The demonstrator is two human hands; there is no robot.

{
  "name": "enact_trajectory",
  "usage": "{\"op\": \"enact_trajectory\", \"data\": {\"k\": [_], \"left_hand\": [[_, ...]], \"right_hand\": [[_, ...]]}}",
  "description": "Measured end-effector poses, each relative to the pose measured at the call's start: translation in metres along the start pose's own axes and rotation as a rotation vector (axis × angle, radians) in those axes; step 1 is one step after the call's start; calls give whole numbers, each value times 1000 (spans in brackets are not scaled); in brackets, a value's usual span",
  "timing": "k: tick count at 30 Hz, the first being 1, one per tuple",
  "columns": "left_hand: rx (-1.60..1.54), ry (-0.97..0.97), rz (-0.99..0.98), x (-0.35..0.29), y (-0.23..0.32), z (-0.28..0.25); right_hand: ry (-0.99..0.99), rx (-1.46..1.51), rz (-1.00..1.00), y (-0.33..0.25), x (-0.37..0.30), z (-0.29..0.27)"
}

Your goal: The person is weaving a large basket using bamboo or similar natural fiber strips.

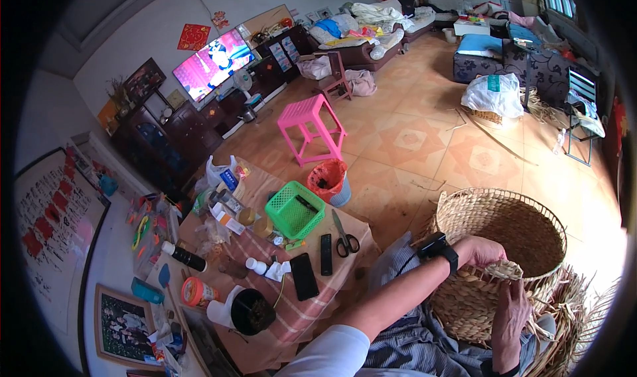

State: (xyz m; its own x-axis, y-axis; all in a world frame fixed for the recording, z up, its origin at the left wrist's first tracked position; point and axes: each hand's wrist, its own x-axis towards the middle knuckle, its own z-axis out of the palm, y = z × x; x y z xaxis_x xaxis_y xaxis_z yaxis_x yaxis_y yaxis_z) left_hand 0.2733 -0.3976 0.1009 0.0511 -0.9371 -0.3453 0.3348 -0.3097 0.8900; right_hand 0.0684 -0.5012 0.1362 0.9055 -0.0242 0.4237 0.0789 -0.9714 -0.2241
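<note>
A large round woven straw basket (464, 304) sits in front of me at the lower right, with bare upright rods along its far rim. My left hand (481, 250) reaches over the near side, its fingers closed at the rim on a thick pale plaited end (504, 269). Just below that end, my right hand (511, 311) is against the outside of the basket, fingers drawn together and pointing up. What those fingers pinch is too small to make out. Loose dry straw (570, 317) spreads beside the basket on the right.
A cloth-covered table (345, 277) on my left holds scissors (346, 243), a black phone (304, 277), a remote (326, 254), a green plastic basket (295, 210) and bottles. Beyond stand a lined bin (338, 190) and a pink stool (310, 115). A white bag (492, 95) tops another basket.
</note>
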Motion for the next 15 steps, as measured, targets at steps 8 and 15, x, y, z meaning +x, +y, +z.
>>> {"op": "enact_trajectory", "data": {"k": [8, 15], "left_hand": [[122, 161, -69, 8, -19, -11], [68, 31, 0, 11, -17, -7]], "right_hand": [[-65, 109, 138, 3, -14, -23], [-6, 97, 65, 10, 1, -2]]}}
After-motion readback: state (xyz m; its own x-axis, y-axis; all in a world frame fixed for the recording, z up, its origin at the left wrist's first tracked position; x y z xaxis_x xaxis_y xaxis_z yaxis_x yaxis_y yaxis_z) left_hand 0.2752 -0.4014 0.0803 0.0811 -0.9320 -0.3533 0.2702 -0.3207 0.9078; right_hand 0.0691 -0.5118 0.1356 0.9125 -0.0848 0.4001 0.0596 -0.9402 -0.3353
